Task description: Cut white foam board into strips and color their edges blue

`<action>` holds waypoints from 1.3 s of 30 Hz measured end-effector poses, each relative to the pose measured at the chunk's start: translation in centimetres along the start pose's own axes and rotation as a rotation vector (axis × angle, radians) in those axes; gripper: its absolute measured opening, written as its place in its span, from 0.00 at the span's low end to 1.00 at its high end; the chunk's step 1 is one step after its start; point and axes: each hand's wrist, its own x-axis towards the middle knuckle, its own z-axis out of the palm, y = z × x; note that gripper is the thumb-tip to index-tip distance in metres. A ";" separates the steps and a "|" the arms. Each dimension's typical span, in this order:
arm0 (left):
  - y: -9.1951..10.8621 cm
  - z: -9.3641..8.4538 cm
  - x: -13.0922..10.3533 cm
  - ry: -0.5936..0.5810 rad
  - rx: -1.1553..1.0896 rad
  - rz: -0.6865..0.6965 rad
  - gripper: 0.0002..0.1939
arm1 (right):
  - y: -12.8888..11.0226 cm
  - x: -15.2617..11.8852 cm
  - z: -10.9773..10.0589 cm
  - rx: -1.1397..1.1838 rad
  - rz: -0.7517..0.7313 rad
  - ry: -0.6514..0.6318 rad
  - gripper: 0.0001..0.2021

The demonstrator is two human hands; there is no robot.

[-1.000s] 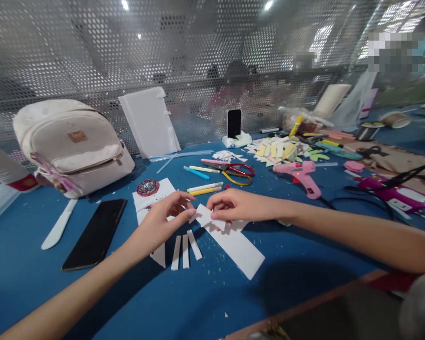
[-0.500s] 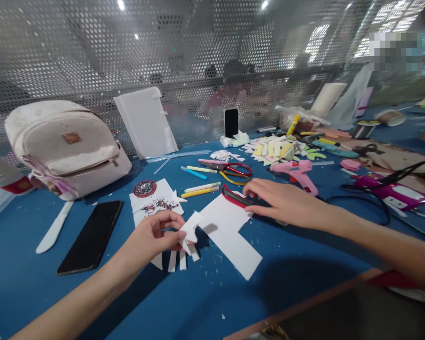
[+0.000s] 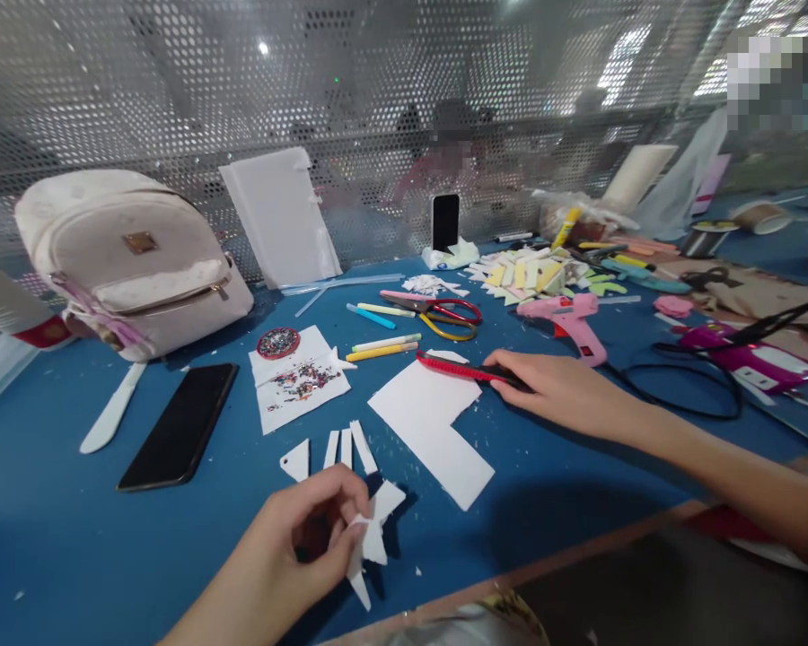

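Note:
Near the table's front edge, my left hand (image 3: 316, 529) pinches a jagged white cut piece (image 3: 372, 536) between thumb and fingers. My right hand (image 3: 522, 377) has its fingers closed on the dark end of a red and black cutter (image 3: 454, 366), which lies over the top of an L-shaped white sheet (image 3: 431, 417). Behind my left hand lie thin white strips (image 3: 346, 449) and a small white triangle (image 3: 297, 461) with a hole. A paper (image 3: 296, 408) to the left holds colourful bits and a red-rimmed round lid (image 3: 278, 343).
A white backpack (image 3: 141, 260), a black phone (image 3: 179, 426) and a white plastic knife (image 3: 113, 408) are at left. Markers (image 3: 383, 350), scissors (image 3: 444, 314) and paper scraps (image 3: 531, 274) lie behind the sheet. A pink glue gun (image 3: 572, 323) and cables are at right.
My left hand has moved nearer the front edge with the white piece, uncovering the strips and triangle. My right hand has shifted slightly right, and the cutter now lies flatter across the sheet's top.

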 end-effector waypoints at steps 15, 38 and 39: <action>-1.2 2.2 -1.4 -0.122 -0.446 -0.214 0.31 | -1.8 -1.4 -0.2 1.184 -0.032 -0.143 0.16; 0.2 -1.9 4.1 0.152 1.055 0.368 0.46 | -3.1 -0.7 1.7 1.028 -0.179 0.006 0.06; -0.1 -1.9 4.4 0.132 1.041 0.353 0.46 | -2.9 -0.7 1.8 1.029 -0.173 0.007 0.06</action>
